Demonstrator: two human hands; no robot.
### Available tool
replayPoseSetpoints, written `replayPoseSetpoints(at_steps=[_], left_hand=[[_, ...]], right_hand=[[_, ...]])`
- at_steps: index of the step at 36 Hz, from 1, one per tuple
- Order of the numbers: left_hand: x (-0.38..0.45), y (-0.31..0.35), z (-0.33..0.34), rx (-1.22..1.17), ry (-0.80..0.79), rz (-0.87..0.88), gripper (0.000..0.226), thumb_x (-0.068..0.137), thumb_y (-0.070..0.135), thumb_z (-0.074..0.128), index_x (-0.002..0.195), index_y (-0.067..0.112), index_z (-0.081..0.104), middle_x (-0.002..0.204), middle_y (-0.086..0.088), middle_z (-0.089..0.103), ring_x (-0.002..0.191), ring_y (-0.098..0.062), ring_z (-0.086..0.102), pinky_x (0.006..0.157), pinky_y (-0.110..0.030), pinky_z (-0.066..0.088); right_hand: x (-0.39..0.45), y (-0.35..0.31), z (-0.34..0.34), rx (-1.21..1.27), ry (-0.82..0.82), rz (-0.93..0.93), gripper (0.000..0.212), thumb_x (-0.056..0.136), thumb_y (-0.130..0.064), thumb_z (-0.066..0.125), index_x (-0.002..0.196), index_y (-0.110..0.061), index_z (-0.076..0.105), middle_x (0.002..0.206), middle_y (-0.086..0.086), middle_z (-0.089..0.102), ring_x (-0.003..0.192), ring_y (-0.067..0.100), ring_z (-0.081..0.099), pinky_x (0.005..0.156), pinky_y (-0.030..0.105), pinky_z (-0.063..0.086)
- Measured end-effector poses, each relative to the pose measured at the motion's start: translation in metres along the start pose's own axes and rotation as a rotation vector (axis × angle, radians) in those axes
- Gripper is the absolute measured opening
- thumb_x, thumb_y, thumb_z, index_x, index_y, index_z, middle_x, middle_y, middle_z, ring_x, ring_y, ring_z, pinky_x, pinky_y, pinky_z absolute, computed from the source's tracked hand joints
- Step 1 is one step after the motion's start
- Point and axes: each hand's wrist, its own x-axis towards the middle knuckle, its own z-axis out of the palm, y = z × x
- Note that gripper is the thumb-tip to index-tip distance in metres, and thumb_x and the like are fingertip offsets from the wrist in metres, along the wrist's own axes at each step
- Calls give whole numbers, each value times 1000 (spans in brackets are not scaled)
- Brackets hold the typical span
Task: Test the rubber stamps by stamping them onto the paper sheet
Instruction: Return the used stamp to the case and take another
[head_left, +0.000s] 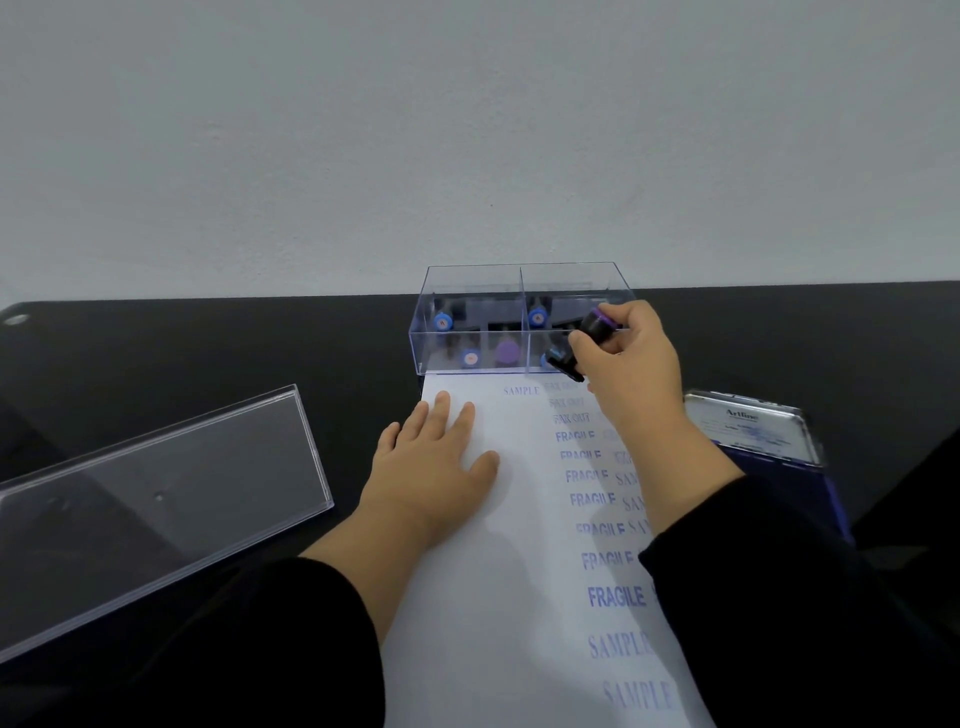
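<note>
The right hand (631, 358) was closed around a black stamp (597, 325) with a purple end, held tilted in the fingertips just above the near right corner of the clear box (519, 291) and the far edge of the paper (519, 519). A second dark, blue-marked stamp (563, 361) sat just under that hand at the box's front wall; whether the fingers touched it could not be told. The left hand (436, 462) lay flat and open on the paper's far left part, fingers spread, gripping nothing. The sheet ran from the box toward the person and carried blue prints reading SAMPLE and FRAGILE down its right side, partly covered by the right forearm. Inside the box's compartments stood more stamps (470, 358) with blue and purple tops. The clear lid (156, 493) lay on the black table (208, 338) to the left, well apart from the box. An ink pad (748, 426) with its lid open sat just right of the paper, beside the right wrist.
</note>
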Motion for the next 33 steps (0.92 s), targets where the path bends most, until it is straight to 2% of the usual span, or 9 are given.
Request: replayPoseSetpoints(at_steps=[11,17,26,33], left_hand=[[0,0,0,-5,4,1,60,99,51,20,152,32,-2,159,6,-14,146,-13,-12,117,-36,-7],[1,-1,1,-7,4,4,61,99,52,20,152,32,-1,159,6,-13,146,-13,-12,118,-37,-6],[1,-2,1,-15,11,7,60,99,50,21,152,31,1,160,5,-12,147,-14,-10,118,-37,-6],[-2,1,-1,-22,13,5,60,99,49,22,152,29,1,160,4,-11,147,-14,-8,118,-38,-4]], right_hand=[[-1,-2,1,-24,-4,2,25,87,-20,64,101,-31,48,84,-3,64,77,11,63,60,20,45],[-3,-6,-1,-54,-9,-10,24,87,-20,64,102,-29,48,77,-4,61,71,9,60,58,18,44],[-24,-19,-22,-115,-6,-30,25,85,-21,66,102,-31,50,80,-2,63,72,11,59,69,27,50],[-47,-32,-58,-264,61,-23,24,87,-23,65,101,-31,47,78,-11,59,71,1,56,60,16,41]])
